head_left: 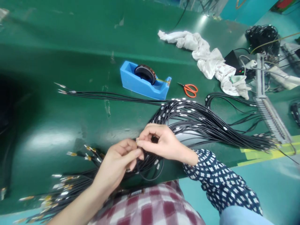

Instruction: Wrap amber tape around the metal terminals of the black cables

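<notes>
Cable ends (67,187) piled low left, left hand (119,159) curled, can't tell its hold, right hand (161,142) pinched tight on small pale tab (137,140) just beside it, black cables (203,122) crowding under both and blocking toward blue tape dispenser (142,88), scissors (185,87), then white cloth (211,62).

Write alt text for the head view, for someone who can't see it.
A right hand pinches a tiny piece, unidentifiable here, close beside the left hand, over black cables on a green table. Beyond the cables are a blue tape dispenser, orange-handled scissors and a crumpled white cloth.
</notes>
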Action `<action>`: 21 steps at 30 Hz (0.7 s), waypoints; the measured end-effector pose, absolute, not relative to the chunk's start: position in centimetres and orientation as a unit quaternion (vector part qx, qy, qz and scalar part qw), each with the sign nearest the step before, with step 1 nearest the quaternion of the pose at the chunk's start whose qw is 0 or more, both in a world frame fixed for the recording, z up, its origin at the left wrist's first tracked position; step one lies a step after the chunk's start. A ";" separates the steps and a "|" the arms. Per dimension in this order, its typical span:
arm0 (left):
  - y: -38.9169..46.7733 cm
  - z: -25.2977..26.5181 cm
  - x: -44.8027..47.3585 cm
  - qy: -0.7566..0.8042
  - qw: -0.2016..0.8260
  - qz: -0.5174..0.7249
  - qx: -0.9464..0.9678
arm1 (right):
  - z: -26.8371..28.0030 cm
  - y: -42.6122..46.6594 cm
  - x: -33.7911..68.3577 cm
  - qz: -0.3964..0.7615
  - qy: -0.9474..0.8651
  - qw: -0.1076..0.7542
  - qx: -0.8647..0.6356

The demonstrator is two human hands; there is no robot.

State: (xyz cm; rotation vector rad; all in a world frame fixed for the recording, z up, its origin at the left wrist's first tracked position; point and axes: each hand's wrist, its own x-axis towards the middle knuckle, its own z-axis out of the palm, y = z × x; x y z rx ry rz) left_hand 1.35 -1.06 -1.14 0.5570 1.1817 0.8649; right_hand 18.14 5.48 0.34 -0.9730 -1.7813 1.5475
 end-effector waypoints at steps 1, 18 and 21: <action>-1.1 -1.1 1.3 0.530 0.710 0.390 0.251 | 0.4 5.5 18.2 0.581 -0.673 0.289 -0.355; -1.3 -0.4 1.6 0.497 0.717 0.420 0.250 | -1.0 6.9 17.8 0.798 -0.480 0.231 -0.281; -1.2 -0.3 1.5 0.477 0.734 0.414 0.251 | -0.9 7.3 17.7 0.818 -0.469 0.215 -0.254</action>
